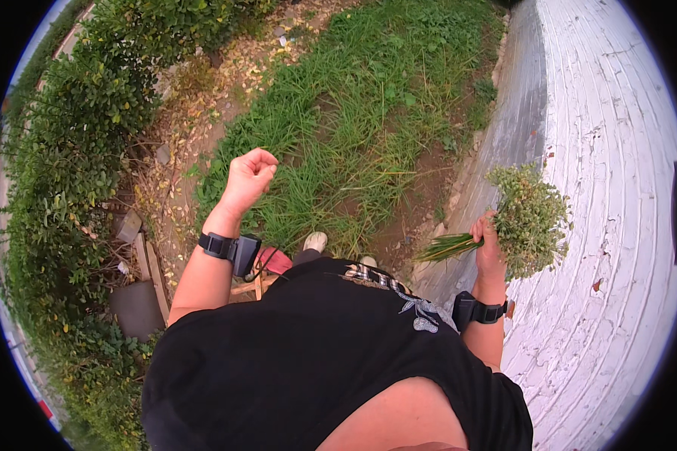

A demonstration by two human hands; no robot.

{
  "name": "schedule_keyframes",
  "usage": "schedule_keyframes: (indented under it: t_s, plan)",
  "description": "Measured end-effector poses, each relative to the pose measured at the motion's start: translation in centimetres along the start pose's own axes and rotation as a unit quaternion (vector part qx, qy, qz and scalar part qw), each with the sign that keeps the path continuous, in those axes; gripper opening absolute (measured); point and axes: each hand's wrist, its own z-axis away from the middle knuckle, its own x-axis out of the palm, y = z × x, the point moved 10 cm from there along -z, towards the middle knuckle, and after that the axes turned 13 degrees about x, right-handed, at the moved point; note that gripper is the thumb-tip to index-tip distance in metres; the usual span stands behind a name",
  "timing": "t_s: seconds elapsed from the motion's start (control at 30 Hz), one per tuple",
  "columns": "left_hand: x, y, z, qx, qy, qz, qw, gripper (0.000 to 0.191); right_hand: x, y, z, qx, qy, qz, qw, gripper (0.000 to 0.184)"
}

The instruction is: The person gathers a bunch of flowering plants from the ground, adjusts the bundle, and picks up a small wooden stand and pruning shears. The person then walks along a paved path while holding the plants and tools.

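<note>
My right hand (488, 239) is closed around a bunch of green stalks with clustered seed heads (530, 222), possibly chives. The cut ends of the stems (448, 248) point left, and the bushy heads spread to the right, in front of the white wall. Out ahead on the left, my left hand (253, 176) is raised with its fingers curled in. I see nothing held in it. Below it grows a bed of long green grass-like plants (327, 186), apart from the hand. Each wrist carries a black strap with a small box.
A white-painted brick wall (603, 169) with a grey base (513, 107) runs along my right side. Leafy shrubs (73, 152) line the left. Wooden boards (153, 270) and a grey slab (136, 309) lie near them. My shoe (315, 241) stands at the bed's near edge.
</note>
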Motion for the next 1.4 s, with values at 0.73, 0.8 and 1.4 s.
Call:
schedule_keyframes:
  t_s: [0.73,0.8,1.4]
  plan:
    - [0.0,4.4,23.5,-0.034,0.211,-0.125,0.969,0.011,-5.8,4.6,0.3,-0.015,-0.128,-0.018,0.992,0.026]
    - [-0.3,5.5,26.4,-0.043,0.242,-0.166,0.955,0.013,-5.4,5.2,0.3,-0.003,-0.148,-0.03,0.989,0.029]
    - [-1.0,3.2,34.9,-0.089,0.299,-0.083,0.946,0.01,-4.3,10.7,5.8,0.035,-0.129,0.01,0.991,0.034]
